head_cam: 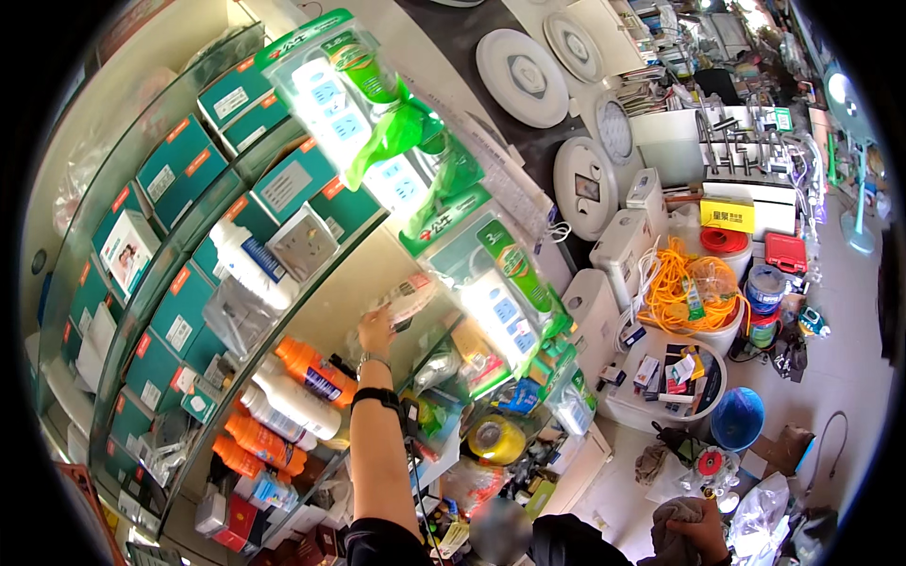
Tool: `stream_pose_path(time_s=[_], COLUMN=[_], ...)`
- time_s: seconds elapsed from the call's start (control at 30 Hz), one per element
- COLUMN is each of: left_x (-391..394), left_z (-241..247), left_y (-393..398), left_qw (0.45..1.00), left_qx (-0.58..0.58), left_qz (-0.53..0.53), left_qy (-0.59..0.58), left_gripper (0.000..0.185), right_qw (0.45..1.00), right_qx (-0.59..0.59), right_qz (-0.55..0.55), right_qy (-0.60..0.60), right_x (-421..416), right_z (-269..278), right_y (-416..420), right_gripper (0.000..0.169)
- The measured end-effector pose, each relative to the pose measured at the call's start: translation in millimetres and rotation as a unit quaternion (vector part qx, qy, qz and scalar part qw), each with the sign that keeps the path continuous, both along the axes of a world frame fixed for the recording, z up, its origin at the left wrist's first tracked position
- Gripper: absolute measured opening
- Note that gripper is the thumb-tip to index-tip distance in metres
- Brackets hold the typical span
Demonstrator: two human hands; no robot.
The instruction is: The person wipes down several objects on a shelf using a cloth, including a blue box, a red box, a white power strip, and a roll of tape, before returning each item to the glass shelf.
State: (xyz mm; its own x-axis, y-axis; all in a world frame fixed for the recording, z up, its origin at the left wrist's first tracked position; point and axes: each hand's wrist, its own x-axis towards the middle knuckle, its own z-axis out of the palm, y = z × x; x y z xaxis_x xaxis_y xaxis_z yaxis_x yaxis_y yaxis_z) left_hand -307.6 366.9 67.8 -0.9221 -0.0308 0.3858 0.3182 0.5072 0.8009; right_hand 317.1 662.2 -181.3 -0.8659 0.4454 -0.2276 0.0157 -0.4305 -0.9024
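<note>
My left hand (376, 330) reaches into a glass shelf compartment, with a watch and a black strap on the arm. Its fingers grip a small clear plastic package (410, 298) with reddish print; the contents cannot be made out. Beside that wrist lie an orange bottle (316, 369) and white bottles (297, 398). Hanging in front of the shelves are green-and-white packs of power strips (506, 308), close to the package. Low at the right, my right hand (699, 532) is closed around a crumpled grey cloth (672, 527).
Teal boxes (177, 318) fill the curved glass shelves. A yellow roll (497, 439) sits on a lower shelf. Round ceiling lamps (522, 78) are mounted on a panel. On the floor side are a tub of orange cable (686, 290), a blue bucket (737, 417) and a clear plastic bag (757, 513).
</note>
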Motion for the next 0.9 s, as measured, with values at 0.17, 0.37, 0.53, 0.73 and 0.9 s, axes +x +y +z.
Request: stream_pose_path(time_s=[0.17, 0.37, 0.53, 0.73, 0.9], left_x=[33, 228, 377, 480, 535], left_z=[26, 38, -38, -146, -192], left_y=[5, -16, -61, -91, -91], left_qw=[0.98, 0.971, 0.946, 0.905, 0.894], left_qx=[-0.014, 0.14, 0.295, 0.4, 0.43], left_qz=[0.116, -0.08, 0.011, 0.053, 0.093], left_qy=[0.161, 0.175, 0.138, 0.134, 0.081], left_gripper=[0.022, 0.005, 0.006, 0.014, 0.068], right_qw=[0.996, 0.99, 0.97, 0.968, 0.976], right_qx=[0.082, 0.128, 0.192, 0.189, 0.165], right_qz=[-0.004, 0.05, 0.121, 0.124, 0.116], right_qy=[0.018, 0.04, 0.081, 0.108, 0.084], right_x=[-11, -36, -54, -43, -33], right_z=[1, 26, 40, 58, 77], right_y=[7, -3, -42, -89, -108], right_gripper=[0.026, 0.03, 0.031, 0.032, 0.03])
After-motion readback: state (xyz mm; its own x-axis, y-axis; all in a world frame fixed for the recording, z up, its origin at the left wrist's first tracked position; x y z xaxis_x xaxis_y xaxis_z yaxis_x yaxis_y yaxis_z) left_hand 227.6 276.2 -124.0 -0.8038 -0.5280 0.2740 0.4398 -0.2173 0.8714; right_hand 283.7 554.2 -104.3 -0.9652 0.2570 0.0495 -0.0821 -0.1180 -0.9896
